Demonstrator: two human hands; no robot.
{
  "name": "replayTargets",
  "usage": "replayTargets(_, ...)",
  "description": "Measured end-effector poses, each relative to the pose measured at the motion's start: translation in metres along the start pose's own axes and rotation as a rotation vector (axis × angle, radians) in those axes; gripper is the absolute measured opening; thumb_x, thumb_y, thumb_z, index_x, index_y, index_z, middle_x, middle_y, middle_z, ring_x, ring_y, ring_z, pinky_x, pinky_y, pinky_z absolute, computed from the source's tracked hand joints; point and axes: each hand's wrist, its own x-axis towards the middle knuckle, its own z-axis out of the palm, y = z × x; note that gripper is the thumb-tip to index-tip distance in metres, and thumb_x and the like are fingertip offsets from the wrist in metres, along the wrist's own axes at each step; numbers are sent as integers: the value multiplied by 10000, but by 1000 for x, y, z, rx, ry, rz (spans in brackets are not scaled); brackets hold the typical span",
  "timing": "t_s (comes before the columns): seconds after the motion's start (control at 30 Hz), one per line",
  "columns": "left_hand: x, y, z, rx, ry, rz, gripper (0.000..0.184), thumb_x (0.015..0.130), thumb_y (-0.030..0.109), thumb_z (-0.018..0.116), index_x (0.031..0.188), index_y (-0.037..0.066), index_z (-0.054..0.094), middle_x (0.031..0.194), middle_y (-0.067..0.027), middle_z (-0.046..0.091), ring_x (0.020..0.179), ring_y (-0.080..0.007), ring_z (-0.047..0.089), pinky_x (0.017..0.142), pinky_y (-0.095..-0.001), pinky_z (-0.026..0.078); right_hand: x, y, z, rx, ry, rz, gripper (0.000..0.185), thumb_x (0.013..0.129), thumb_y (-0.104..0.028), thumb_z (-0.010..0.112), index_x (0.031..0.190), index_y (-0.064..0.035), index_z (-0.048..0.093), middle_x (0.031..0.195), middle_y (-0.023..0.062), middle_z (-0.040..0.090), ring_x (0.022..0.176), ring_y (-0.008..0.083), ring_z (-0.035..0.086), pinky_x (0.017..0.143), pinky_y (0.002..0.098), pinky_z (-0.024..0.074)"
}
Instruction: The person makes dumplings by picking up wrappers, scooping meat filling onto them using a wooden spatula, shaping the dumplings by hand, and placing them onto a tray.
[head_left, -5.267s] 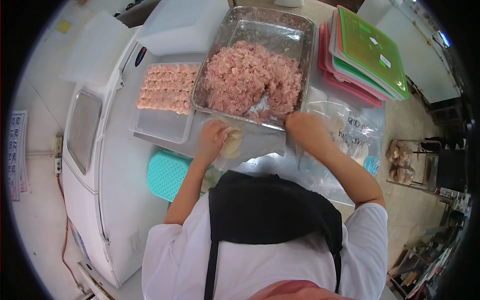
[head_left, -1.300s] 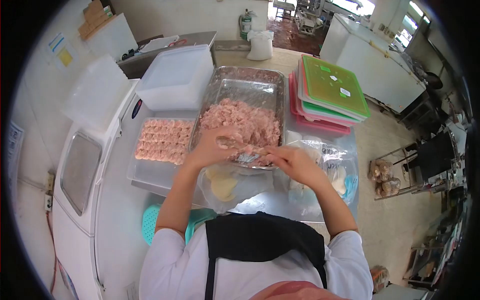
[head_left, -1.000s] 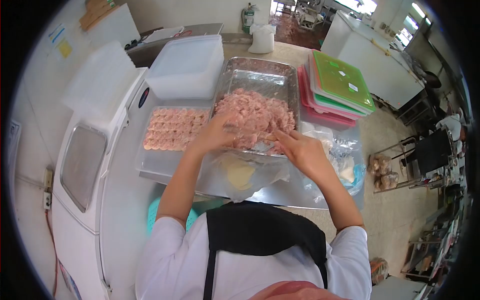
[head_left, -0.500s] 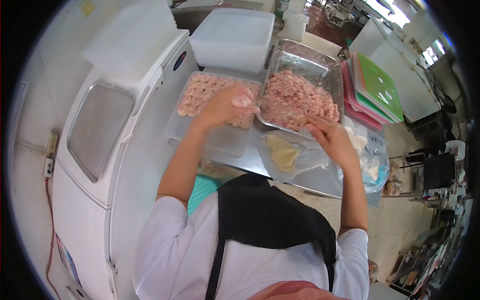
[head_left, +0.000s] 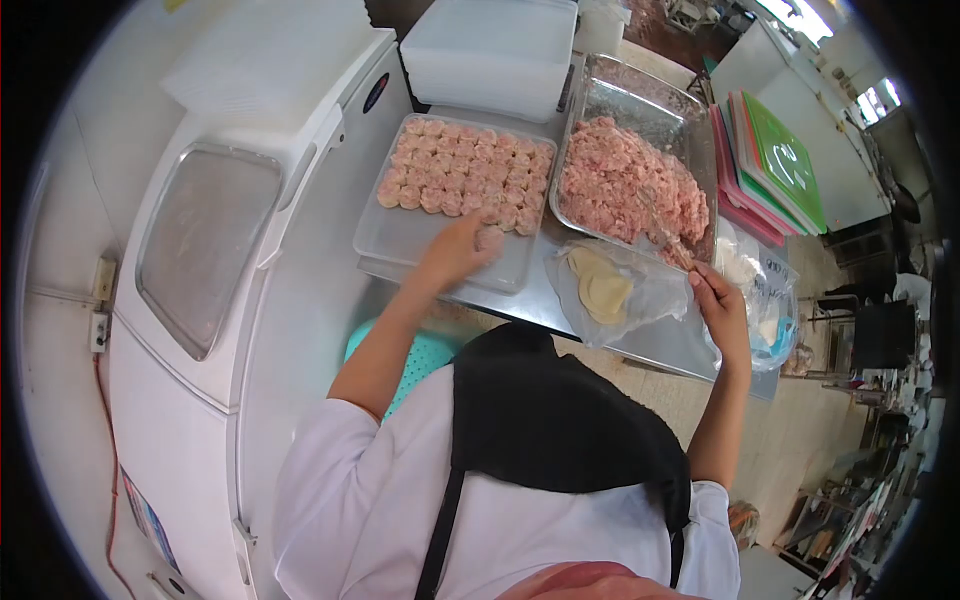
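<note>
My left hand (head_left: 460, 252) is closed around a meat-filled dumpling (head_left: 489, 242) at the near edge of the dumpling rows. Those dumplings (head_left: 455, 165) sit packed in a translucent plastic tray (head_left: 385, 237). Between the fingers of my right hand (head_left: 722, 305) is the end of a thin, meat-smeared spreading utensil (head_left: 680, 250). Its far part lies against the ground meat (head_left: 610, 175) in a metal pan (head_left: 632, 75). Round yellow dumpling wrappers (head_left: 605, 292) rest on a clear plastic bag (head_left: 655, 305) between my hands.
Stacked translucent containers (head_left: 490, 60) stand behind the tray. To the right are colored plastic lids (head_left: 785, 160) and a bag with white contents (head_left: 775, 300). A white freezer (head_left: 190, 400) flanks the left side, and a turquoise basket (head_left: 425, 360) sits below the table edge.
My left hand has moved from above the dumplings to their near edge. My right hand has drawn back from the pan, and the utensil now shows. The view has shifted slightly.
</note>
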Motion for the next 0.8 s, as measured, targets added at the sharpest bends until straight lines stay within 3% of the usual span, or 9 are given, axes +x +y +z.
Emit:
replayTargets(0.07,2,19,17,87,-37,-37,606,766,210,724,1284,21,473,1067,-228,604,937,-362,609,828,-423,492,0,-1,-5,3,14,-16,343,931,-239,626,1161,15,638,716,-58,510,625,38,407,553,202,343)
replayTargets(0.17,5,12,49,135,66,79,669,773,211,719,1329,-6,416,1109,-270,589,1001,-418,582,849,-455,476,-1,9,-9,26,36,-62,336,931,-229,626,1163,13,638,729,-48,524,638,47,420,570,209,365)
replayTargets(0.27,14,18,65,182,85,45,631,840,205,628,1360,-43,372,1191,-297,558,1024,-437,577,882,-476,465,-4,22,-17,21,28,-40,329,932,-217,624,1166,14,637,748,-38,538,654,53,433,594,214,383)
replayTargets(0.37,23,12,74,224,124,58,644,837,213,632,1363,-45,366,1147,-301,576,1009,-445,578,857,-481,472,-6,30,-30,17,9,35,317,917,-202,640,1140,24,630,846,34,623,768,93,532,718,239,444)
replayTargets(0.47,19,20,61,94,41,-75,638,822,173,619,1368,-35,362,1134,-301,583,1001,-446,580,841,-486,474,-2,49,-42,-9,-13,16,314,914,-202,641,1140,15,633,896,53,656,804,97,554,750,245,450)
replayTargets(0.57,8,34,53,44,98,-288,651,803,117,594,1392,-9,347,1121,-301,589,1001,-447,581,840,-487,471,5,61,-56,-9,-92,55,327,917,-208,635,1161,9,624,959,97,684,835,129,590,779,274,463)
replayTargets(0.67,11,45,70,101,182,-259,666,792,58,545,1419,18,324,1126,-296,590,1009,-450,581,849,-494,465,22,86,-64,-93,-105,-32,339,910,-231,629,1156,1,626,927,156,679,838,229,641,783,333,485)
replayTargets(0.77,14,58,68,138,130,-335,669,798,57,515,1433,32,308,1132,-297,586,995,-465,578,847,-506,460,47,95,-81,-481,-157,-257,289,913,-207,599,1093,17,632,801,161,620,785,286,622,700,359,470)
replayTargets(0.8,17,55,66,195,152,-320,663,799,58,507,1432,35,311,1141,-296,582,1000,-464,577,848,-506,459,56,90,-87,-642,-148,-225,261,895,-242,588,984,-10,668,822,229,608,845,374,609,738,427,474)
